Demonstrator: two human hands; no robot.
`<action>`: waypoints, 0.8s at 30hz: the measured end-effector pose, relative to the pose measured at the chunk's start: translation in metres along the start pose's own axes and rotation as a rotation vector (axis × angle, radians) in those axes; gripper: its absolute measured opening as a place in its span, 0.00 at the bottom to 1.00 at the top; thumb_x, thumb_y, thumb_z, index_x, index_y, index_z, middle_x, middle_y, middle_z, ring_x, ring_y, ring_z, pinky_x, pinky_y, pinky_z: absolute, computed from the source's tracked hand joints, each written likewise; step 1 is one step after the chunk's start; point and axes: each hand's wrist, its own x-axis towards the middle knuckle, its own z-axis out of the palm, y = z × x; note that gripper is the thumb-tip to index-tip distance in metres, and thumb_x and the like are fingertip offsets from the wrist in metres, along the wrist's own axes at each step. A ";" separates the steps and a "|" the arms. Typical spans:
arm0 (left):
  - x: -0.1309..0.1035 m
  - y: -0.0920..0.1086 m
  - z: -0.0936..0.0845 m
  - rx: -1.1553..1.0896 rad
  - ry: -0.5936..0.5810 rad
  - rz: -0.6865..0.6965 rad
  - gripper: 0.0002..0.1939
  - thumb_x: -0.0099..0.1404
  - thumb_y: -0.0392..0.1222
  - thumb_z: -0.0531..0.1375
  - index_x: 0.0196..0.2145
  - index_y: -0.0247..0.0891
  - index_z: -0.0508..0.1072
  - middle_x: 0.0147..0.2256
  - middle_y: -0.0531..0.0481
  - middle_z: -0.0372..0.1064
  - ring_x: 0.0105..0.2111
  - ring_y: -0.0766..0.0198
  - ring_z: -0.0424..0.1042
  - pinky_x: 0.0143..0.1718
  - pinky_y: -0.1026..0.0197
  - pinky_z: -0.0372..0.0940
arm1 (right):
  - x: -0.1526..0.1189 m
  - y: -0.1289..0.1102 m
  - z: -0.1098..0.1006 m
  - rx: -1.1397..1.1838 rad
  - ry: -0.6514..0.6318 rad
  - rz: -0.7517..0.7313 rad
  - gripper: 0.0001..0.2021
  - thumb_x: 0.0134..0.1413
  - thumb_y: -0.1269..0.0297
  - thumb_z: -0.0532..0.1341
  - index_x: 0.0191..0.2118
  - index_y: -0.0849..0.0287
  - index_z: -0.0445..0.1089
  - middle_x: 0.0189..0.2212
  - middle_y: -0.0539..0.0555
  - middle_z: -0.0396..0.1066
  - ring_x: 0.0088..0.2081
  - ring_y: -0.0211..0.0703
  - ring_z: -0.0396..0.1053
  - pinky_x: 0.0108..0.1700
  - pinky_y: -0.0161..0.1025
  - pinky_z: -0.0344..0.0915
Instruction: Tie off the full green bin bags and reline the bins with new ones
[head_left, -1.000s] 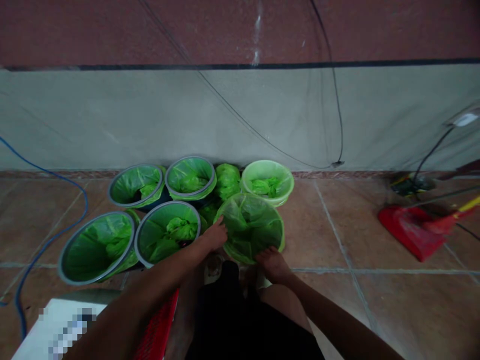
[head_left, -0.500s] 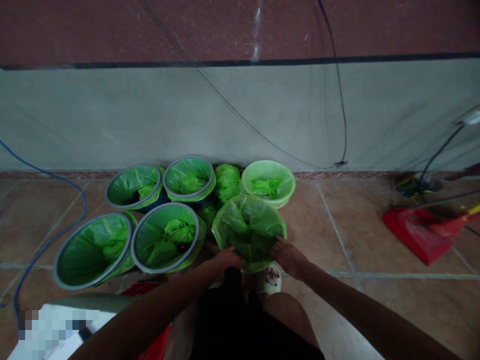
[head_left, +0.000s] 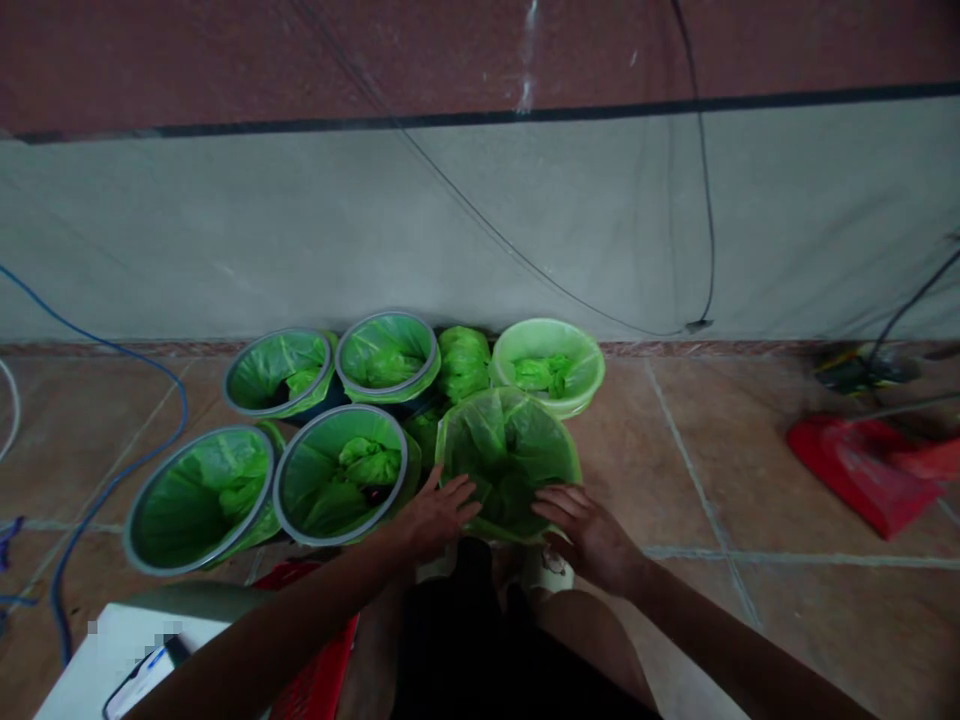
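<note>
In front of my feet stands a bin with a translucent green bin liner (head_left: 517, 425) spread inside and folded over its rim. My left hand (head_left: 441, 512) rests at the near left of this rim, fingers stretched out over the liner. Opposite it, at the near right, my right hand (head_left: 589, 530) lies with its fingers extended across the rim into the opening. Both palms face the bin, and neither hand grips anything visibly. Beside it on the left is a grey-rimmed bin (head_left: 407, 462) with a green liner and crumpled green plastic inside.
More lined bins stand along the wall, including a pale one (head_left: 592, 365) behind. A bundle of green plastic (head_left: 463, 365) sits between them. A red dustpan (head_left: 847, 470) lies right, a blue hose (head_left: 112, 487) left. A red crate (head_left: 334, 655) and white box are near my left arm.
Both hands have shifted on the rim; their fingers now stretch inward over the liner, where before they were lower at its edge. The view has turned slightly left.
</note>
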 end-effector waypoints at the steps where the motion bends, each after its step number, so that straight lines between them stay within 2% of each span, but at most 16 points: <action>1: -0.002 0.005 0.003 -0.011 -0.010 0.014 0.27 0.56 0.30 0.59 0.54 0.44 0.70 0.60 0.40 0.62 0.63 0.45 0.56 0.64 0.34 0.32 | -0.004 0.008 -0.006 0.031 0.084 0.096 0.15 0.61 0.64 0.55 0.51 0.57 0.70 0.52 0.58 0.70 0.55 0.50 0.64 0.58 0.48 0.59; 4: 0.003 0.017 0.018 -0.076 -0.034 0.068 0.25 0.61 0.34 0.59 0.56 0.46 0.68 0.58 0.42 0.65 0.60 0.49 0.60 0.65 0.39 0.34 | -0.008 0.031 -0.011 0.123 0.311 0.535 0.17 0.61 0.57 0.52 0.49 0.59 0.70 0.47 0.61 0.72 0.47 0.50 0.70 0.51 0.47 0.65; 6: 0.011 0.021 0.031 -0.109 -0.041 0.108 0.21 0.63 0.36 0.57 0.54 0.46 0.69 0.54 0.44 0.69 0.57 0.51 0.64 0.65 0.41 0.38 | -0.002 0.041 -0.005 0.208 0.376 0.769 0.21 0.59 0.53 0.52 0.50 0.61 0.69 0.46 0.62 0.73 0.39 0.48 0.72 0.44 0.45 0.68; 7: 0.016 0.023 0.036 -0.109 -0.047 0.114 0.19 0.63 0.36 0.57 0.52 0.45 0.71 0.50 0.44 0.72 0.54 0.51 0.67 0.64 0.42 0.40 | 0.003 0.044 -0.001 0.267 0.387 0.831 0.22 0.58 0.52 0.52 0.50 0.62 0.69 0.45 0.62 0.73 0.36 0.47 0.73 0.40 0.43 0.68; 11: 0.025 0.023 0.049 0.020 -0.153 0.058 0.08 0.63 0.37 0.58 0.41 0.40 0.74 0.36 0.46 0.75 0.40 0.54 0.73 0.57 0.49 0.54 | 0.026 0.048 0.017 0.427 0.397 0.894 0.19 0.53 0.54 0.55 0.46 0.61 0.69 0.35 0.57 0.75 0.31 0.44 0.72 0.35 0.38 0.66; 13: 0.024 0.022 0.048 0.128 -0.195 0.025 0.07 0.65 0.38 0.57 0.38 0.38 0.74 0.34 0.47 0.74 0.38 0.55 0.73 0.54 0.51 0.57 | 0.034 0.048 0.023 0.409 0.406 0.944 0.17 0.51 0.57 0.57 0.44 0.59 0.70 0.33 0.55 0.75 0.31 0.44 0.71 0.34 0.37 0.65; 15: 0.022 0.022 0.045 0.214 -0.207 0.003 0.08 0.66 0.37 0.54 0.37 0.36 0.73 0.35 0.48 0.75 0.39 0.57 0.73 0.55 0.51 0.57 | 0.040 0.048 0.026 0.340 0.401 0.969 0.15 0.52 0.61 0.57 0.44 0.59 0.70 0.34 0.55 0.75 0.32 0.43 0.71 0.35 0.36 0.63; 18: 0.022 0.022 0.041 0.282 -0.253 0.009 0.08 0.67 0.38 0.54 0.38 0.36 0.73 0.37 0.47 0.75 0.40 0.57 0.73 0.56 0.49 0.56 | 0.045 0.048 0.027 0.178 0.326 0.963 0.13 0.55 0.66 0.54 0.44 0.60 0.70 0.36 0.57 0.74 0.34 0.42 0.70 0.36 0.35 0.60; 20: 0.024 0.022 0.039 0.299 -0.288 0.032 0.08 0.66 0.40 0.56 0.38 0.36 0.73 0.37 0.46 0.76 0.40 0.56 0.73 0.57 0.47 0.55 | 0.046 0.048 0.028 0.113 0.271 0.968 0.12 0.56 0.68 0.53 0.43 0.60 0.69 0.35 0.57 0.73 0.35 0.43 0.69 0.35 0.35 0.58; 24: 0.021 0.017 0.031 0.291 -0.266 0.092 0.09 0.64 0.39 0.58 0.41 0.37 0.73 0.38 0.48 0.75 0.42 0.55 0.72 0.60 0.44 0.51 | 0.035 0.044 0.034 0.090 0.223 0.960 0.12 0.57 0.68 0.51 0.44 0.63 0.67 0.37 0.59 0.73 0.36 0.44 0.69 0.36 0.36 0.59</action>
